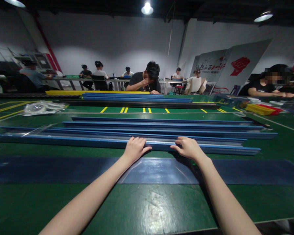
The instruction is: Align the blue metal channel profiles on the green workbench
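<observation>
My left hand (136, 148) is closed over the front edge of the nearest long blue channel rail (88, 142), its fingers curled over the top and its thumb pointing right. A short way to the right, my right hand (186, 147) grips the same rail, thumb and fingers on either side of its edge. More blue rails (161, 123) lie behind it, roughly parallel. A long strip of clear, bluish sheet (156, 171) lies flat beneath my forearms, nearer to me than the rails. What the fingertips touch inside the channel is partly hidden.
The green table (147, 209) carries all of this. Farther back are a bagged ring-shaped part (38, 107), a black bar (137, 104), stacked blue rails, a yellow bar (95, 92) and a yellow tray (258, 109). A person (147, 80) sits opposite; others sit around.
</observation>
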`<state>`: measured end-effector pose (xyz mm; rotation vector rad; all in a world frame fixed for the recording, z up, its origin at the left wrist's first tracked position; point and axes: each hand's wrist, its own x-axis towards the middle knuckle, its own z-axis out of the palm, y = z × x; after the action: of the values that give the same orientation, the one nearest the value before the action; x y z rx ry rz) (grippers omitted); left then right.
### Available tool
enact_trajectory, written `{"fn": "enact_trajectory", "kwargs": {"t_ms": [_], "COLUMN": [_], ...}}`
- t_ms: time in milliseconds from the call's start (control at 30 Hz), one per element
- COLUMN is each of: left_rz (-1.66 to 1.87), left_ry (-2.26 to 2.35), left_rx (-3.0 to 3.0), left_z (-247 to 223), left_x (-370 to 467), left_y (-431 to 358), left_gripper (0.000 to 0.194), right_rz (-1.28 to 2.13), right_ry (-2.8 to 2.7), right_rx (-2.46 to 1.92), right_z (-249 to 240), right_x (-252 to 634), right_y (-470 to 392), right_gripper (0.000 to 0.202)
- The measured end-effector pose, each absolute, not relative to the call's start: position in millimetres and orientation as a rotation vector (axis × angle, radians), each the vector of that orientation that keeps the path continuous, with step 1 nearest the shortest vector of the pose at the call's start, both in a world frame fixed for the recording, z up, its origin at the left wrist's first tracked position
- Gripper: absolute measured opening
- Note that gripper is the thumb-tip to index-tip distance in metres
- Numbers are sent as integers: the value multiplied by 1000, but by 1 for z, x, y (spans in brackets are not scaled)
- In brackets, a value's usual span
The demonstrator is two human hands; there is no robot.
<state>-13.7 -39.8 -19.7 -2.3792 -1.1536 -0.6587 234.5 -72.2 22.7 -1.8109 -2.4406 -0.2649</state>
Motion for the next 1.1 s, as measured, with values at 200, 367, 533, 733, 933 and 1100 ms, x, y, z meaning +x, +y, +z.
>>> {"fn": "enact_trajectory", "kwargs": {"t_ms": [200, 367, 533, 733, 933, 1100], "left_rz": [-659, -650, -645, -660, -661, -655], "left_ry": [-1159, -1175, -1181, -1180, -1188, -1197], "left_rx": [-2381, -2386, -2393, -2395, -2401, -2410], "left_z": [-19, -19, -20, -20, -21, -20], "left_x": [-14, -14, -14, -14, -14, -14], "left_y": [-40, -40, -39, -39, -39, -39], "left_gripper": [38, 39, 39, 39, 39, 38], "right_rz": [-280, -271, -263, -253, -266, -274], "right_ry": [-2450, -2449, -2447, -2444, -2449, -2457], "right_rx": [-1789, -1812, -1819, -1811, -1803, -1792], "right_z": [22, 24, 24, 24, 24, 24], "right_x": [236, 235, 235, 235, 235, 235], "right_y": [-72, -73, -72, -73, -73, -73], "right_gripper": [42, 43, 43, 44, 44, 43]}}
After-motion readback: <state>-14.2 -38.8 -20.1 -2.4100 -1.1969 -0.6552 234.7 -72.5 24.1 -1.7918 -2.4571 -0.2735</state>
